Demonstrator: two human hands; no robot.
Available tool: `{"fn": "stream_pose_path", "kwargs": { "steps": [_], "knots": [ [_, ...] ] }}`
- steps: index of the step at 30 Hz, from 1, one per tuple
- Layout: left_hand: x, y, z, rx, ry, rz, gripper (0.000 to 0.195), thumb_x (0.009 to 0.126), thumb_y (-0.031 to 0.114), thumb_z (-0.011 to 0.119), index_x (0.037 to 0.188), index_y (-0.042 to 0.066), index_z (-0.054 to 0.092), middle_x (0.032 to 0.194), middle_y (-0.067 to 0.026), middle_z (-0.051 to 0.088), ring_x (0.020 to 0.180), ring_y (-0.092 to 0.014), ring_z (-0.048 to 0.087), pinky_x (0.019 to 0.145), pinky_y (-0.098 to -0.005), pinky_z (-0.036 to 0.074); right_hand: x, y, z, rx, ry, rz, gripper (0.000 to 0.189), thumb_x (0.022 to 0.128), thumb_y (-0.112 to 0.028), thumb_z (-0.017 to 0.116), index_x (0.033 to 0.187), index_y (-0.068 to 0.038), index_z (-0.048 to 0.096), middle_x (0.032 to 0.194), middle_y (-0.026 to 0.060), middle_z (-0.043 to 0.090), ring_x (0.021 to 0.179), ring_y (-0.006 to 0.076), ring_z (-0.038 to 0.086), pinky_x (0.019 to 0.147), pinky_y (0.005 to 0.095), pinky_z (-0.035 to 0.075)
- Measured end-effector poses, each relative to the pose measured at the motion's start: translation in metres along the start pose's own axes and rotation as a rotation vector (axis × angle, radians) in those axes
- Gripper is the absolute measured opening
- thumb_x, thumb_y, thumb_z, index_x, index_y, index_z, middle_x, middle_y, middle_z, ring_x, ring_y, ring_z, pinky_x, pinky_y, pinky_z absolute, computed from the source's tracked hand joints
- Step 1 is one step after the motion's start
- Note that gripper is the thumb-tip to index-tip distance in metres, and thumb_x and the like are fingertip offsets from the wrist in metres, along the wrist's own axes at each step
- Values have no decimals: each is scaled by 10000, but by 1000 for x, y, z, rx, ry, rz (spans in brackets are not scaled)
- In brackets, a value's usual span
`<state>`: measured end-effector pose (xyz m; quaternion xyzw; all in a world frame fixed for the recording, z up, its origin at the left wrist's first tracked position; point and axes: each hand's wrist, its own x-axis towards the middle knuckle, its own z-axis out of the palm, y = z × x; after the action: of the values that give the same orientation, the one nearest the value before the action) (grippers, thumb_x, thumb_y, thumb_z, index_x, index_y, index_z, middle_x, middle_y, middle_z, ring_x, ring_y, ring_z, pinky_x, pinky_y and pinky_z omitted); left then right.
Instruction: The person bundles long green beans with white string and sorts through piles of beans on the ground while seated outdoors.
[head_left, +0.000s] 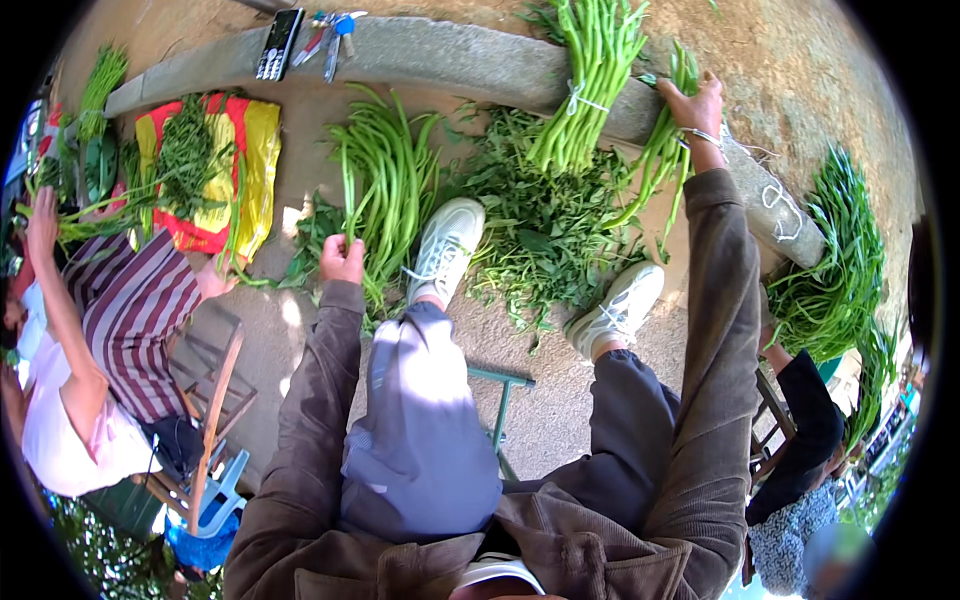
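My right hand (697, 112), a white string looped around its wrist, is closed on a loose bunch of green vegetable stems (660, 161) above the stone curb. My left hand (343, 259) pinches a green stem (347, 199) at the left edge of a pile of trimmed stems (394, 161). That pile lies on the ground beside my left shoe. A thick stem bundle (589, 82), tied with white string, rests across the curb just left of my right hand. Between my shoes spreads a heap of stripped leaves (532, 225).
The stone curb (450, 56) carries a keypad phone (280, 45), keys (334, 45) and white string (780, 210). At left, a seated person (90, 375) handles stems by a red-and-yellow sack (259, 172). Another person sits at right near a leafy green pile (840, 262).
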<state>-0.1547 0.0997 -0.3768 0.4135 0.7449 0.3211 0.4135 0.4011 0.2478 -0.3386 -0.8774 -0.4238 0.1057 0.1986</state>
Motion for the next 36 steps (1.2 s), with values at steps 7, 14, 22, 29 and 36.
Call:
{"fn": "stream_pose_path", "kwargs": {
  "steps": [7, 14, 22, 29, 36],
  "knots": [
    [-4, 14, -16, -165, 15, -208, 93, 807, 95, 564, 856, 42, 505, 616, 1, 485, 414, -50, 401, 359, -207, 345, -5, 6, -1, -42, -41, -115, 859, 647, -446, 713, 1225, 101, 391, 1175, 280, 490, 1108, 362, 484, 931, 385, 385],
    [-15, 35, -29, -200, -3, -215, 94, 821, 120, 581, 889, 62, 556, 565, 46, 457, 361, -21, 323, 312, -202, 229, -7, 11, -1, 6, -80, -152, 877, 661, -493, 700, 1220, 107, 388, 1164, 288, 487, 1104, 375, 478, 927, 395, 382],
    [-16, 66, 19, 242, 19, -81, 332, 752, 165, 687, 994, 1, 529, 847, -49, 531, 784, -142, 523, 726, -261, 448, -17, 15, -10, 39, 202, -274, 778, 707, -486, 678, 1225, 33, 418, 1173, 237, 486, 1121, 367, 432, 929, 432, 359],
    [3, 49, 52, 937, 23, 156, 765, 549, 448, 788, 1094, -23, 531, 1062, -197, 488, 1009, -350, 471, 893, -408, 391, -22, 10, -42, 244, 264, -317, 624, 737, -388, 688, 1193, -16, 481, 1102, 196, 507, 1034, 301, 479, 886, 398, 386],
    [10, 21, 18, 252, -29, 48, 356, 673, 147, 749, 942, 15, 558, 867, -82, 634, 724, -160, 593, 701, -298, 484, -32, 28, -74, 663, 255, -162, 488, 799, -220, 664, 1161, 39, 461, 1108, 161, 536, 1003, 198, 534, 873, 301, 432]
  ]
}}
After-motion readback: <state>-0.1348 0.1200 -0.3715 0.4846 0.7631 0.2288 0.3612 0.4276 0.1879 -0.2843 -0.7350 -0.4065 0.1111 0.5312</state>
